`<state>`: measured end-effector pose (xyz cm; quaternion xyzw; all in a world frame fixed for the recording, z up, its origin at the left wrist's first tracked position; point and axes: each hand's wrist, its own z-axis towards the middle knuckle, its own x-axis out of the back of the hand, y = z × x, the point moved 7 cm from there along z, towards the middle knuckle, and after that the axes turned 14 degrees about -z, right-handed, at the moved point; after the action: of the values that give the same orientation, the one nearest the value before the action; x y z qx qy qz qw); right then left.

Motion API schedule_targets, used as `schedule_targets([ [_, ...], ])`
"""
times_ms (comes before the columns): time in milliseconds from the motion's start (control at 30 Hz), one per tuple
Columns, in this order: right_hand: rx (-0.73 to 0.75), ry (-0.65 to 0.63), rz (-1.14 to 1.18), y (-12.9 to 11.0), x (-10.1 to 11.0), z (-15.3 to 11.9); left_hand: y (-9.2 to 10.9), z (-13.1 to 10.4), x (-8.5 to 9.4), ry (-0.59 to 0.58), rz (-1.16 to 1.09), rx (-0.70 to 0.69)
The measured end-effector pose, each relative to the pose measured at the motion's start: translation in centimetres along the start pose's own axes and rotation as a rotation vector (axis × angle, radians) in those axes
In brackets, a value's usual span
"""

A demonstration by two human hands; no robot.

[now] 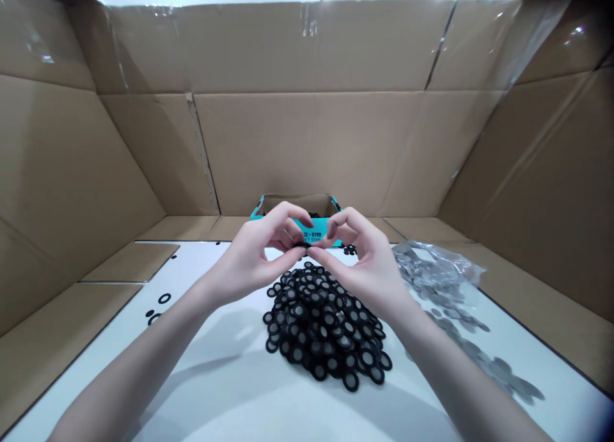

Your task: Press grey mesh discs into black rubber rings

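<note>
My left hand (268,250) and my right hand (362,256) meet above the pile, thumbs and fingers pinched on one small black ring (302,244) held between them. Its centre is too small and hidden to make out. Below them, a heap of black rings with grey centres (326,327) lies on the white table (230,391). Just behind my hands stands a turquoise box (314,229), its front partly covered by my fingers, with some black pieces inside.
On the right, a clear plastic bag (439,269) holds grey discs, and loose grey discs (499,371) spread in front of it. Several black rings (164,298) lie at the left. Cardboard walls (307,148) enclose the table's back and sides.
</note>
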<state>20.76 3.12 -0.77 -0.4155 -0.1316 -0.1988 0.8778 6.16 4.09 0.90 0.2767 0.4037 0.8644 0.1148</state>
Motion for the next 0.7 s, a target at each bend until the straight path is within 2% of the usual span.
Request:
schedule_targets([
  [133,-0.181,-0.120,0.205,1.7,-0.6,0.2,0.8,-0.1,0.2,-0.005,-0.065,-0.173],
  [233,-0.249,-0.243,0.405,1.9,-1.4,0.1,1.3,-0.3,0.4,-0.011,-0.054,-0.260],
  [400,-0.263,-0.320,0.570,1.5,-1.7,0.0,2.2,-0.7,0.4,-0.031,0.025,-0.336],
  [600,-0.233,-0.418,0.573,1.5,-2.3,-0.4,3.0,-1.0,0.0,-0.095,0.138,-0.375],
  [700,-0.223,-0.416,0.558,1.5,-2.4,-0.5,3.2,-1.1,-0.2,-0.109,0.153,-0.401],
])
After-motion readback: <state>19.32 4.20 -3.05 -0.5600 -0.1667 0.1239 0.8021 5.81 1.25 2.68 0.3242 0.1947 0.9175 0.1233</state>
